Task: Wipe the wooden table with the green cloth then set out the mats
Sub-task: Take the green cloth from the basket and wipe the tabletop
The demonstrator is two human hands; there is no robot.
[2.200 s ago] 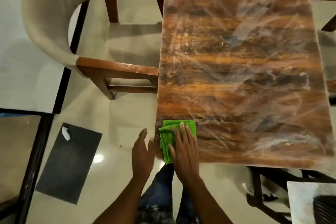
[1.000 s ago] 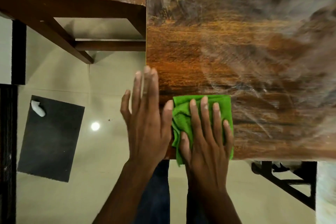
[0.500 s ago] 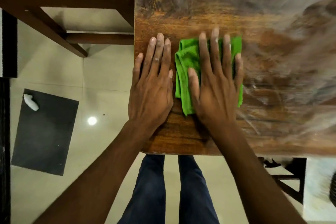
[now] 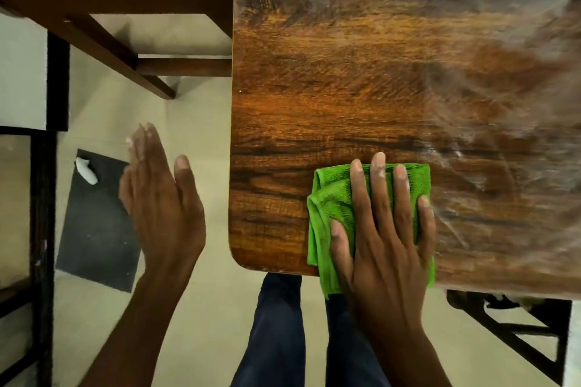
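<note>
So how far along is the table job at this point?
Wiping is under way: the right hand presses the green cloth flat near the table corner, where the wood looks clear. Hazy smears remain further right. The left hand hangs off the table. No mats are on it.

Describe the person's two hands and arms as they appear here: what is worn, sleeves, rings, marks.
Both forearms are bare up to the frame edge; no sleeve shows. The left hand and the right hand wear no gloves, rings, watch or bands that can be seen. Pale whitish smudges show on some fingertips of both hands. The left hand's fingertips are blurred. Below, the legs are in dark blue trousers.
</note>
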